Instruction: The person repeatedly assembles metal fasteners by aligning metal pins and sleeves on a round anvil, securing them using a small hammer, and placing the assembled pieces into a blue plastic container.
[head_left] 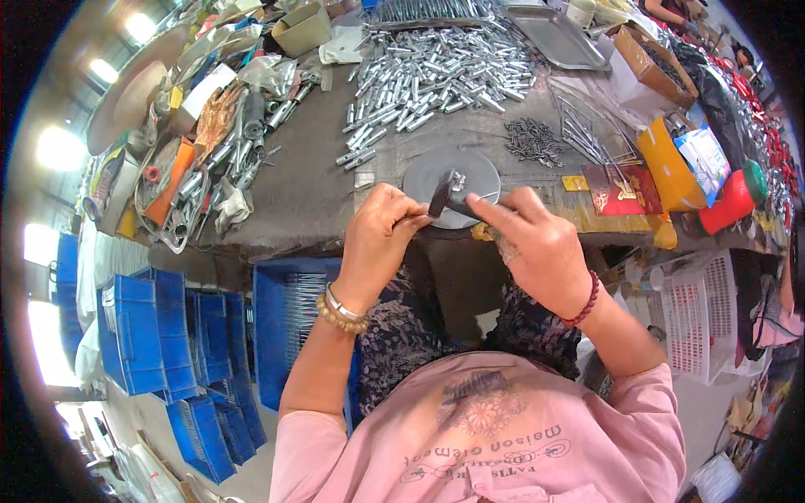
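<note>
My right hand (543, 251) is closed around a small hammer (439, 198), its index finger stretched along the handle. The dark hammer head is over the near left part of a round grey plate (418, 168) at the table's front edge. Beside the head, my left hand (376, 239) pinches thumb and fingers together; what sits between the fingertips is too small and hidden to name. A few tiny shiny metal bits (458, 179) lie on the plate just beyond the hammer. A small pale block (364, 179) rests left of the plate.
Silver metal tubes (444, 71) are heaped beyond the plate. To its right are small dark pins (534, 142), thin rods (583, 134), and a red envelope (625, 191). Tools and springs (251, 117) crowd the left side. Blue crates (138, 335) stand below left, a white basket (692, 314) below right.
</note>
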### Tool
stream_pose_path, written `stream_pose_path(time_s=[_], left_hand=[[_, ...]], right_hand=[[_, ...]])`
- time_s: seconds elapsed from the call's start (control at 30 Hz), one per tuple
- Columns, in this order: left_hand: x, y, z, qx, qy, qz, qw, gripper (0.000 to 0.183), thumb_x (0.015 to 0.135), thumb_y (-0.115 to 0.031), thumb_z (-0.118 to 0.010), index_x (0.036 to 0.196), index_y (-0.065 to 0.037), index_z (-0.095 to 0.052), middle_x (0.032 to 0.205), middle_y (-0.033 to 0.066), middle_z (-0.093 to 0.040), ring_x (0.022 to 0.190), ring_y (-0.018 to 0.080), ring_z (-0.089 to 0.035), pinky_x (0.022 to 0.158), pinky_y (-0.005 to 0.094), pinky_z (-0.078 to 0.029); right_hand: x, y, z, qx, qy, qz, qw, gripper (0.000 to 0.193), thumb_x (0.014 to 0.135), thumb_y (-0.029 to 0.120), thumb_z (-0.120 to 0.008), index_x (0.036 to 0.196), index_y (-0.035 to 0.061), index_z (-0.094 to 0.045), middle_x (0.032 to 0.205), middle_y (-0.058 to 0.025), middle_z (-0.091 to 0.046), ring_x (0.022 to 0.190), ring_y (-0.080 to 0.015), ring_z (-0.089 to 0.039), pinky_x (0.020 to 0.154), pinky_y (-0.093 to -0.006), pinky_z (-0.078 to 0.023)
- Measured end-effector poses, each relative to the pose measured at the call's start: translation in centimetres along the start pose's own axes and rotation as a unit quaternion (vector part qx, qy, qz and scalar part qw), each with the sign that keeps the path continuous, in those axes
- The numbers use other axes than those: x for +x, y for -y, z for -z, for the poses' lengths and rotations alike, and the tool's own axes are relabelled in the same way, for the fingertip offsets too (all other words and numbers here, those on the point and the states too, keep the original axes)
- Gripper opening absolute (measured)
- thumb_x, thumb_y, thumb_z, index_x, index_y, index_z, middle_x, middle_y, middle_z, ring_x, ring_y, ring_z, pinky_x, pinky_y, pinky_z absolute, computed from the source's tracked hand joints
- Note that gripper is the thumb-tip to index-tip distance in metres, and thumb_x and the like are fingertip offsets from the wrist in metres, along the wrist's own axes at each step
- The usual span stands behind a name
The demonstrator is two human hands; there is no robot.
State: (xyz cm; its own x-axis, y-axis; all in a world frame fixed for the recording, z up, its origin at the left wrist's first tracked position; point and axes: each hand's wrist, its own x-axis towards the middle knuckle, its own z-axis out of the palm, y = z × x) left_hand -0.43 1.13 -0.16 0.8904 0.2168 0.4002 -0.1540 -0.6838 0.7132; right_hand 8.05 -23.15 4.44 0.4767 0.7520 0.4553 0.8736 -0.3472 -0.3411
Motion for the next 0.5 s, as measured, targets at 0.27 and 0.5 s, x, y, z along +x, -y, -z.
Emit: stream_pose_path(time_s=[0.27,0.5], left_hand=[[-0.1,-0.2,0.1,-0.025,-0.007,0.010,1.000,0.012,0.084,0.001,-0.082,0.094,0.000,-0.075,0.092,0.0070,-0.065,0.089,0.0219,-0.064,0.080,0.0332,-0.051],[0.3,0.2,0.4,-0.048,0.010,0.023,0.999,0.011,0.084,-0.001,-0.083,0.092,0.001,-0.076,0.091,0.0065,-0.065,0.088,0.0203,-0.064,0.080,0.0318,-0.051]], right_hand=[[0.6,0.2,1.1,0.072,-0.148,0.020,0.986,0.063,0.080,-0.009,-0.066,0.138,0.0140,-0.074,0.102,-0.0119,-0.066,0.088,-0.0287,-0.071,0.076,-0.0409,-0.059],[-0.1,-0.4,-0.9,-0.006,-0.014,-0.001,1.000,0.059,0.084,-0.001,-0.070,0.141,0.0152,-0.069,0.098,-0.0119,-0.061,0.083,-0.0317,-0.070,0.071,-0.0421,-0.059]])
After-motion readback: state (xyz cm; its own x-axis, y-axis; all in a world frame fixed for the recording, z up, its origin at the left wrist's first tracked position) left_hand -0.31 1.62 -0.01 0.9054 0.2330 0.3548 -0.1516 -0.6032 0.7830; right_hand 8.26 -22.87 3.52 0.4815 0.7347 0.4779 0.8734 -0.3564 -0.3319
